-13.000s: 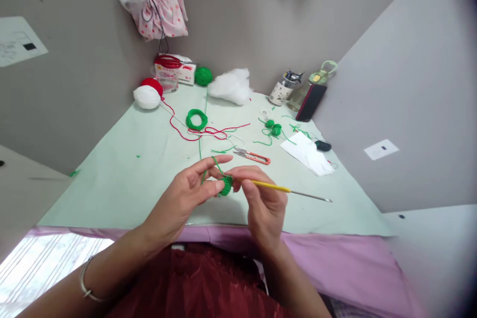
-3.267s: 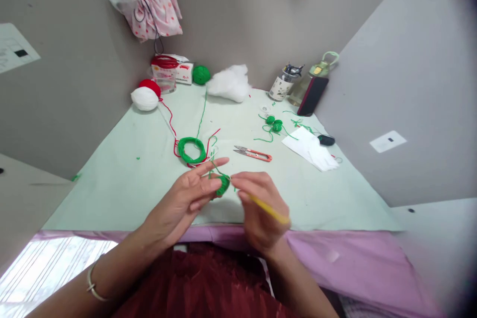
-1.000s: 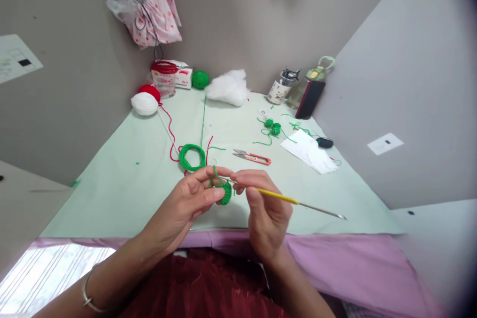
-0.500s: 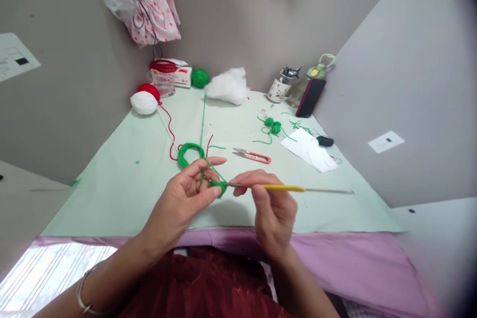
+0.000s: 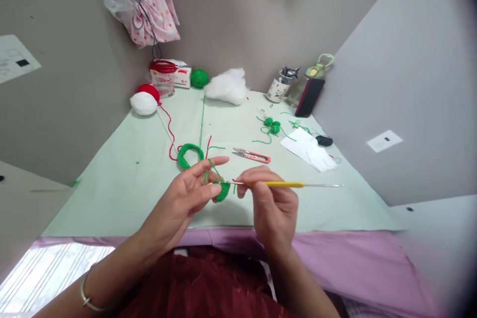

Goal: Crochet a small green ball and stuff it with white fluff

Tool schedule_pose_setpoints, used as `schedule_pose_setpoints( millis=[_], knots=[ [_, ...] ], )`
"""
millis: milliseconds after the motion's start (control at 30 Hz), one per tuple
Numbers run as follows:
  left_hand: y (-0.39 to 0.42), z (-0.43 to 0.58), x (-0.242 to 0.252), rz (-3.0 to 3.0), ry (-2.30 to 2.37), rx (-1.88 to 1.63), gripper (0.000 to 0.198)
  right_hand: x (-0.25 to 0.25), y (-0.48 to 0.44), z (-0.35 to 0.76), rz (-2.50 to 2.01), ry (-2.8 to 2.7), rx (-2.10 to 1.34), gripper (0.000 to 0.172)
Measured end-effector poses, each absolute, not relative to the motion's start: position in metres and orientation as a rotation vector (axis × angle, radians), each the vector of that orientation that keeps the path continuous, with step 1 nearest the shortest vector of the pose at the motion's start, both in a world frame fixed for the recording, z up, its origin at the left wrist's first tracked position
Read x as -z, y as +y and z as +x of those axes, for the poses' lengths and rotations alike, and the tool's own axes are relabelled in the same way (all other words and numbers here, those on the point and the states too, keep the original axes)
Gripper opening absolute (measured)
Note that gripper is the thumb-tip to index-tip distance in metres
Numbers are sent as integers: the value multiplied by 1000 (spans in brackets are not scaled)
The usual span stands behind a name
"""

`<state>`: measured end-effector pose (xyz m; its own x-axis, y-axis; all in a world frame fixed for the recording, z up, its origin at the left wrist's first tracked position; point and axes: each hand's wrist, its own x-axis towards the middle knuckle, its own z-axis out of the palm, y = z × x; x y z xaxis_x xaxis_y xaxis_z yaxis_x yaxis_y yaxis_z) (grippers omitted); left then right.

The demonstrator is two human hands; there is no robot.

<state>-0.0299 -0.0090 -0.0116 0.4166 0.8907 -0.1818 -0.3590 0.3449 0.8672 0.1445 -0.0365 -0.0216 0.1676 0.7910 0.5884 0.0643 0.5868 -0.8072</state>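
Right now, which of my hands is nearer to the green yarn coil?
Left. Your left hand is just on the near side of the green yarn coil; whether they touch is unclear. Your right hand is farther off, to the coil's right.

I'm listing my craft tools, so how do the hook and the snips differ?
The hook is in the right hand; the snips lie on the table. The hook has a yellow grip; the snips have orange handles. The hook is one straight rod; the snips have two blades. Both have silvery metal ends.
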Motion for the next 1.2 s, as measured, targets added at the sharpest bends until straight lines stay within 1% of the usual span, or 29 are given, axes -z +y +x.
schedule_pose_setpoints(
  millis=[100, 167, 233, 300, 333, 367, 433, 533, 733, 833, 933, 1033, 1100, 1200],
  knots=[
    [-12, -26, 17, 977, 763, -974, 45, 24, -36, 141, -868, -1435, -563, 18],
    [-13, -23, 19, 1005, 792, -1029, 51, 29, -38, 139, -899, -1518, -414, 24],
    [-12, -21, 19, 947, 772, -1047, 54, 36, -40, 138, -902, -1630, -181, 34],
    [-10, -21, 16, 821, 724, -976, 51, 39, -40, 140, -877, -1687, 1, 41],
    [-8, -22, 15, 755, 710, -926, 47, 39, -39, 142, -872, -1673, 2, 40],
    [-6, -23, 13, 701, 706, -885, 43, 38, -38, 144, -877, -1626, -66, 36],
    [-4, -24, 11, 656, 716, -868, 34, 33, -35, 146, -886, -1449, -330, 26],
    [-4, -23, 11, 762, 736, -970, 29, 27, -30, 147, -857, -1287, -634, 19],
    [-10, -21, 13, 1038, 791, -1009, 28, 31, -26, 147, -869, -1198, -779, 15],
    [-9, -23, 14, 1058, 810, -1018, 25, 31, -24, 149, -834, -1112, -885, 19],
    [-8, -24, 15, 1059, 823, -1021, 24, 28, -25, 150, -826, -1121, -897, 22],
    [-9, -26, 16, 1107, 870, -1027, 26, 25, -31, 149, -879, -1226, -764, 20],
    [-10, -27, 17, 1169, 923, -1041, 27, 25, -36, 149, -915, -1375, -575, 20],
    [-13, -25, 17, 1242, 1005, -1103, 25, 30, -38, 147, -877, -1667, -223, 28]
  ],
)
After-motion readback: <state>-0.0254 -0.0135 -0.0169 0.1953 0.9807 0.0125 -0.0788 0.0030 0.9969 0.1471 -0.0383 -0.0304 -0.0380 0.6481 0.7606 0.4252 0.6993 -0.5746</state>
